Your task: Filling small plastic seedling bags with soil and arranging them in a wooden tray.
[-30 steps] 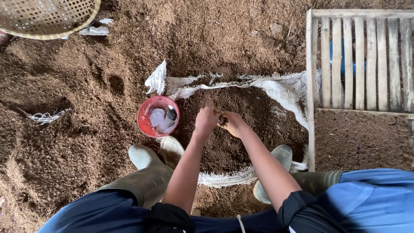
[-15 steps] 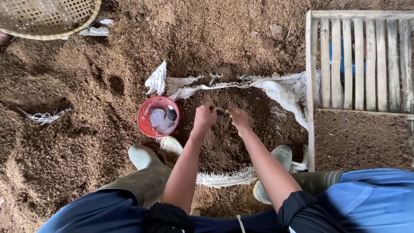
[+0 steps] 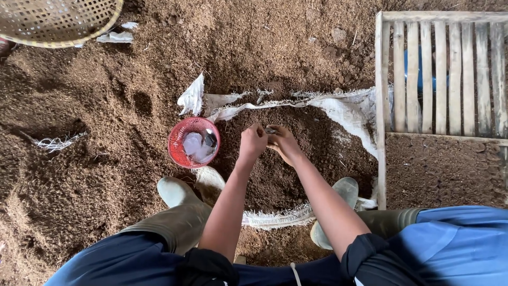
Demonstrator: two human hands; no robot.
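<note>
Loose brown floor [image 3: 106, 159] all round, crumbly and fibrous like coarse sawdust, pitted with hollows. Taking the white woven sack [image 3: 349, 111], spread flat with frayed edges, as the landmark:

Far up and left of the sack, a round woven bamboo sieve [image 3: 53, 21], open-meshed, with pale torn scraps [image 3: 114, 37] just beside its rim. Left of the sack, a tangle of white frayed strands [image 3: 53, 143] half sunk in the litter. Touching the sack's left edge, a small red plastic basket [image 3: 193, 143], round and latticed, with crumpled clear plastic and one dark bit inside. Below that, a pale green rubber boot [image 3: 177, 193], smooth and dull.

Over the middle of the sack, above its mound of dark, clumpy soil [image 3: 275, 180]: left hand [image 3: 254, 142] and right hand [image 3: 284, 145] brought tip to tip, fingers curled in and nearly closed round a small grey thing [image 3: 270, 130]. Too small to name; cannot tell which of the hands really has the hold. Seemingly picking or working one small piece just clear of the soil. From such a fingertip pinch, any lift or transfer likely to call for a light, steady grip, the piece being tiny and the soil loose.

At the sack's lower right edge, the other boot [image 3: 344, 190]. Hard against the sack's right side, a slatted wooden frame [image 3: 439, 74], weathered grey, something blue [image 3: 423, 69] behind its slats.
</note>
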